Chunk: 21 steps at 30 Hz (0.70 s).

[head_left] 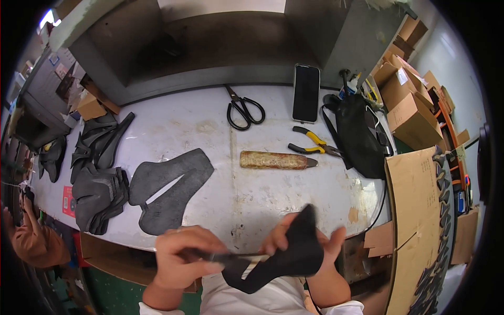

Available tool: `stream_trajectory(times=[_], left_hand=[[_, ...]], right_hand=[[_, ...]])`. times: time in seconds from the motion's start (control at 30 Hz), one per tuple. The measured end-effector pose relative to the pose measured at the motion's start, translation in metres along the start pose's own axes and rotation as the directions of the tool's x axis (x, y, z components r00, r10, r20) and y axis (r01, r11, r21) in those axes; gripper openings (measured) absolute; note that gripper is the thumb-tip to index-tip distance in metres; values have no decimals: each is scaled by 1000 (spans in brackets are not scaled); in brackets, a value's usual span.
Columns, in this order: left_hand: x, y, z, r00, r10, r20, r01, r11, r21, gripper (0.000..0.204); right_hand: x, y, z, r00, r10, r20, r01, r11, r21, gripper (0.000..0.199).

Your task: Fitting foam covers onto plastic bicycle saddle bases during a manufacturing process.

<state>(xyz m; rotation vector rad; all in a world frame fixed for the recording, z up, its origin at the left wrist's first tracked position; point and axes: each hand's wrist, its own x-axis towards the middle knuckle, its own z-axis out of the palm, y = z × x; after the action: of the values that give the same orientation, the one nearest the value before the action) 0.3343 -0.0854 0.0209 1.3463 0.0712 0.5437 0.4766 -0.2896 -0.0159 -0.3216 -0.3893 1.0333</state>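
- Tabletop (262,202): pale, smooth, faintly glossy, scuffed and stained.
- Black piece (294,254): matt, smooth, leather-like.
- Grey cut-out (191,184): matt, slightly rough, felt-like.
- Stubby tool (275,160): rough, flaking, worn handle.
- Pliers (316,138): metal nose, plastic-looking grips.
- Scissors (235,99): dark metal, smooth black handles.
- Phone (306,94): smooth, glossy, glass-like screen.
- Boxes (412,118): matt brown cardboard.

No writing is legible; a red card (69,190) at left bears a white barcode-like panel (65,203), a cardboard box (395,88) at right a white label (402,76).
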Motion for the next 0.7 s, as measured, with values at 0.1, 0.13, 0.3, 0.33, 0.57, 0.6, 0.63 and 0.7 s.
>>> stream_trajectory(times=[0.1, 0.13, 0.3, 0.33, 0.57, 0.6, 0.63, 0.7], left_hand=[[7, 19, -1, 915, 336, 225, -316, 941, -121, 22], [14, 31, 5, 861, 400, 313, -413, 910, -27, 20], [1, 54, 44, 615, 297, 731, -785, 317, 532, 14], [4, 43, 48, 536, 392, 748, -840, 332, 428, 20], [-22, 11, 10, 803, 336, 492, -543, 75, 836, 27], [-8, 21, 10, 876, 429, 220, -312, 157, 937, 25], [5, 27, 1, 903, 417, 107, -220, 233, 947, 18], [2, 31, -10, 991, 132, -10, -66, 558, 827, 15]], right_hand=[[0, -14, 1, 998, 6, -61, -32, 899, -438, 50], [-2, -19, 10, 984, -24, -176, -114, 675, -729, 39], [17, -46, 19, 947, -241, 212, 272, 250, -929, 35], [16, -39, 19, 922, -350, 167, 309, 401, -863, 36], [1, -47, 25, 947, -304, 100, 228, 422, -878, 45], [-1, -49, 26, 951, -293, 101, 224, 424, -878, 45], [0, -51, 29, 949, -294, 115, 241, 441, -865, 41], [1, -53, 30, 942, -303, 147, 273, 432, -859, 37]])
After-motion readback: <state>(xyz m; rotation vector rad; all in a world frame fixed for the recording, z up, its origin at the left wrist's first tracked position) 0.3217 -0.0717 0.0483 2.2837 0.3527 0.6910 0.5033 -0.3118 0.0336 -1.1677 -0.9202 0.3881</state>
